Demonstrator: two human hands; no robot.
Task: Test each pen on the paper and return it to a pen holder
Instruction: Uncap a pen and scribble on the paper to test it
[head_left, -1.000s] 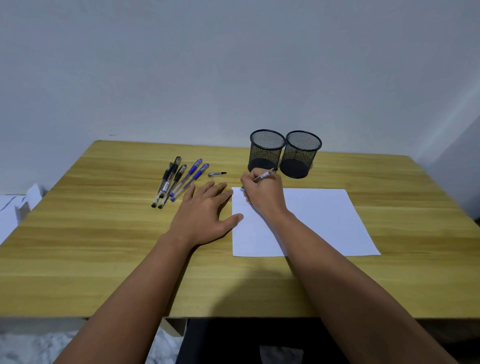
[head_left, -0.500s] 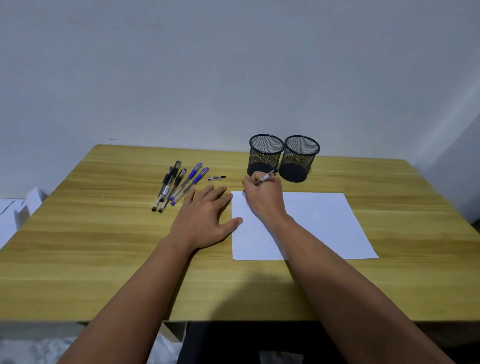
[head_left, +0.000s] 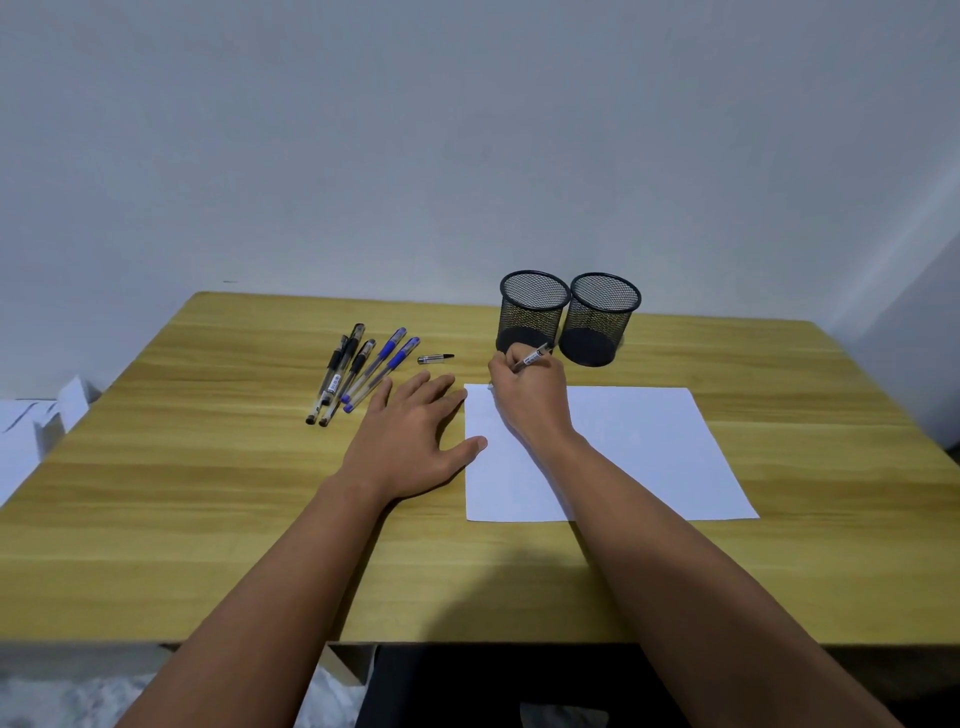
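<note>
Head view: right hand (head_left: 532, 400) grip closed around pen (head_left: 532, 358) on paper (head_left: 639, 441); left hand (head_left: 410, 441) flat, empty.

Soft, even indoor light fills the view, a little dim and cool. A broad, faint shadow falls on the yellow wood-grain table (head_left: 156, 519) beneath the forearms at its near edge. No glare shows. Wide-angle distortion bows the table's edges. The near corners look soft; the centre is sharp.

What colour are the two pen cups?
Both mesh pen cups are black, seen in the head view.
</note>
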